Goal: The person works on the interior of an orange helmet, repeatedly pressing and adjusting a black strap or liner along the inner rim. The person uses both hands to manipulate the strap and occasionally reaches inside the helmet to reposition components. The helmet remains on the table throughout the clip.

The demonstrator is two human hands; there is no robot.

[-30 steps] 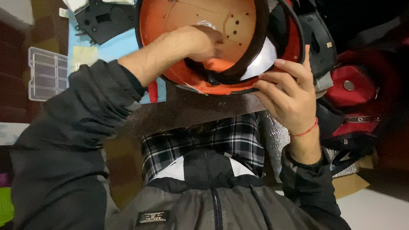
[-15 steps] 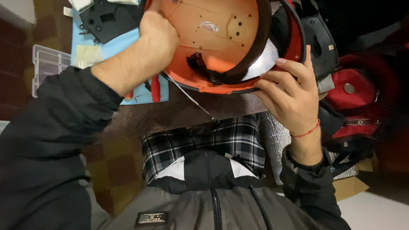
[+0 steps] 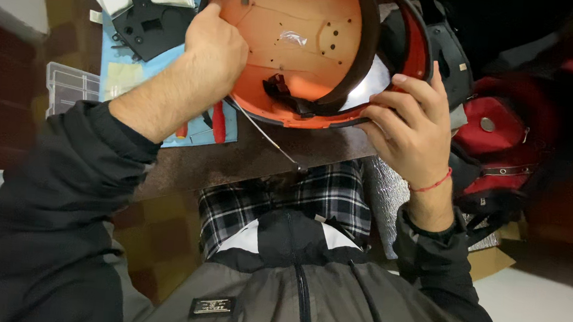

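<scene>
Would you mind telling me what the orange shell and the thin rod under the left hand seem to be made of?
The orange shell looks like moulded hard plastic, smooth with a slight sheen, drilled with small holes; fibreglass cannot be ruled out. The thin rod below the left hand looks like bare metal: grey, straight, with a faint glint. The right hand steadies the shell's rim.

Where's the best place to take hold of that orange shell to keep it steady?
Grip the orange shell by its dark rim, from the near right side, where the right hand already pinches it. It lies hollow side up, so the edge is exposed there. The left hand braces the opposite rim.
</scene>
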